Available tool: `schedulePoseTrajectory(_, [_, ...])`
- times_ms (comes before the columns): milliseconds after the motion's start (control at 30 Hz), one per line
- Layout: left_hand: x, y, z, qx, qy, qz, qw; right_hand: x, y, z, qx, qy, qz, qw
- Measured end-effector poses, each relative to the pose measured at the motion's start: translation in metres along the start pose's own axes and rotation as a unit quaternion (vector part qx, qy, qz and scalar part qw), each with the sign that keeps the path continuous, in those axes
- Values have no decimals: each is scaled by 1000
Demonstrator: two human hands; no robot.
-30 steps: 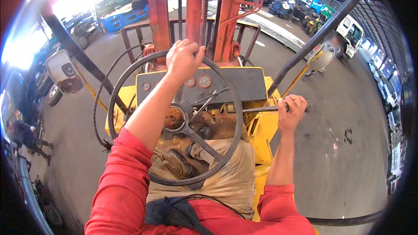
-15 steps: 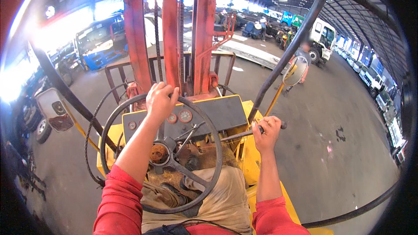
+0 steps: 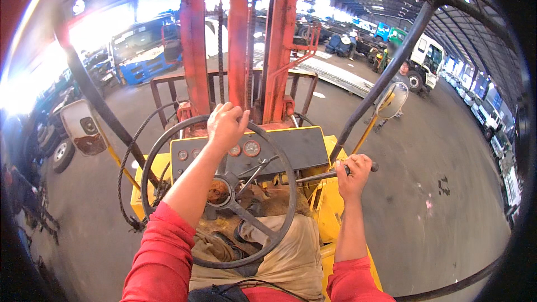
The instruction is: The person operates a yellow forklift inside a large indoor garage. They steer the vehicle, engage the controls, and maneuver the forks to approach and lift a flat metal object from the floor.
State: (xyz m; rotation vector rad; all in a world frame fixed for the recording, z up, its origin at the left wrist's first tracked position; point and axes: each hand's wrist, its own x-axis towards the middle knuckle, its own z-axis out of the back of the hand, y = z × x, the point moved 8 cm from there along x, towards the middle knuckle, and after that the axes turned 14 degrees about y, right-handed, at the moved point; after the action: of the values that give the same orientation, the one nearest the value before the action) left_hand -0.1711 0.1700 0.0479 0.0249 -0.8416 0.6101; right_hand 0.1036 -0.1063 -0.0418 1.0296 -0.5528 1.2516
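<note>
My left hand (image 3: 226, 127) is closed over the top of a black steering wheel (image 3: 292, 190), with the forearm reaching across the wheel. The wheel's hub (image 3: 218, 191) is rusty. To the right of the wheel, my right hand (image 3: 354, 176) is wrapped around a dark lever (image 3: 313, 178); the lever's tip shows beyond the fingers. Behind the wheel stands a dark dashboard (image 3: 296, 145) with round red-rimmed gauges, edged in yellow. Thin metal levers (image 3: 253, 178) rise between the wheel and the dashboard. Both my sleeves are red.
A red forklift mast (image 3: 238, 50) rises ahead, dividing the view. Mirrors flank the cab, one on the left (image 3: 84, 126) and one on the right (image 3: 393, 99). A blue truck (image 3: 145, 50) is ahead left, a white truck (image 3: 428, 61) ahead right. A person (image 3: 404, 70) is partly hidden behind the right mirror.
The whole view has shifted, so the cab and surroundings appear slightly further right. Both hands keep their places on the wheel and the lever.
</note>
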Motion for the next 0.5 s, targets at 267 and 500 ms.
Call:
schedulePoseTrajectory(267, [0,-2,-7,-9,-15,-10,1000,-4,4,-2,-11,-11,21,1000])
schedulePoseTrajectory(500, [-2,-11,-14,-20,-1,-32,999,-6,10,-9,-12,-3,16,1000])
